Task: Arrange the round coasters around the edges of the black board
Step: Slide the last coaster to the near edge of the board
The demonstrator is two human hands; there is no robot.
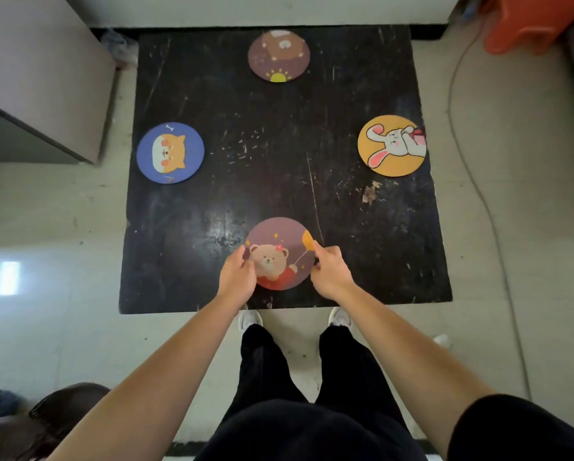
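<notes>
A scratched black board (279, 168) lies flat on the floor. A mauve coaster with a bear in red (277, 244) rests near the board's near edge. My left hand (237, 277) pinches its left rim and my right hand (330, 271) pinches its right rim. A brown bear coaster (279, 55) lies at the far edge. At the left edge sits a blue dog coaster (170, 153). An orange rabbit coaster (391, 145) sits at the right edge, slightly overhanging it.
A grey cabinet (39, 78) stands left of the board. An orange object (525, 21) sits at the top right, and a cable (472, 181) runs along the floor on the right. My white shoes (250, 319) touch the board's near edge. Dark bags (29, 417) lie bottom left.
</notes>
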